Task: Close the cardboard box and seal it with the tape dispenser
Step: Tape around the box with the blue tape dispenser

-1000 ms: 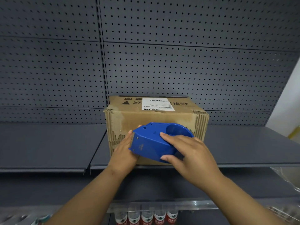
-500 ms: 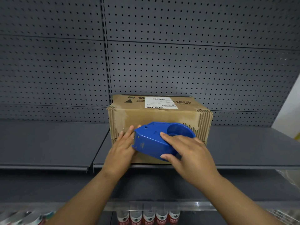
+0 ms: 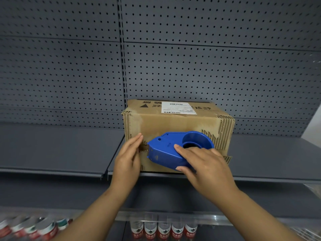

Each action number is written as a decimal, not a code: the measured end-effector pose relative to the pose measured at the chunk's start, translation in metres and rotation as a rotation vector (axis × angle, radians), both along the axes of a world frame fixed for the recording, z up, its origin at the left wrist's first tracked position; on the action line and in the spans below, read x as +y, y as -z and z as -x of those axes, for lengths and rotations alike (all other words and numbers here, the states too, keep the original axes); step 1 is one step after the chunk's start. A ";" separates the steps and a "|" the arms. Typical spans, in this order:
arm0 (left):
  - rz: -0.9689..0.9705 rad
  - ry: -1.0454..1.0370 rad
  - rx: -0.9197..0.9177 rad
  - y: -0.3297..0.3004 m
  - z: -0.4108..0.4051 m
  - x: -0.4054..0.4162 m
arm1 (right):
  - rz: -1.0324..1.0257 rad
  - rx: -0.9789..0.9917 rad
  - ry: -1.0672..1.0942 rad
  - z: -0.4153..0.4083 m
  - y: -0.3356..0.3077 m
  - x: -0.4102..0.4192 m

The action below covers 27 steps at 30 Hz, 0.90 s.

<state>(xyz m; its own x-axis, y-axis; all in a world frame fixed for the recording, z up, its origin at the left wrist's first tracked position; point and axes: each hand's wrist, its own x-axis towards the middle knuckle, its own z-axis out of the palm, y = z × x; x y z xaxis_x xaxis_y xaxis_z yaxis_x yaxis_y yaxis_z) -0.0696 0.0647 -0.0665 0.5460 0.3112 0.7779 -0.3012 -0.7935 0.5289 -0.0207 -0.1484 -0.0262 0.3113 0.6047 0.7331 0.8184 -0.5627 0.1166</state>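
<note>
Cardboard box (image 3: 175, 126) on grey shelf (image 3: 260, 157), flaps down, its front face toward the camera. Blue tape dispenser (image 3: 173, 150) sits against that front face, nose pointing to the box's left edge. Right hand (image 3: 206, 169) grasps the dispenser from below and behind — index finger laid along its side, thumb curled under its lower edge. Left hand (image 3: 129, 157) lies flat against the box's front-left corner, fingers straight, fingertips just beside the dispenser's nose; it grips nothing.

White shipping label (image 3: 178, 108) on the box top, toward the back. Torn corrugated edges show at both front corners of the box. Perforated grey back panel (image 3: 208, 66) rises behind the box. Below the box's shelf, a row of bottles (image 3: 163, 230) with red-and-white labels behind a clear rail.

Dispenser and right hand cover the lower middle of the box front — whether tape is laid there cannot be told. Label print too small to read; bottles at lower left blurred and cut off.
</note>
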 end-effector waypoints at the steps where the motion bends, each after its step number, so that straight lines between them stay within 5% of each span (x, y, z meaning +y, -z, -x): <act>1: 0.057 -0.011 -0.012 -0.004 0.000 -0.001 | 0.002 -0.009 -0.005 0.000 0.000 0.000; 8: 0.285 -0.020 -0.032 -0.018 0.009 -0.010 | 0.024 -0.007 -0.019 -0.001 0.004 0.000; 16: 0.385 0.136 0.281 -0.025 0.003 -0.002 | 0.038 0.003 -0.024 0.002 0.002 0.000; 27: 0.697 0.244 0.205 -0.023 -0.001 -0.008 | 0.013 -0.093 -0.029 -0.001 0.009 0.001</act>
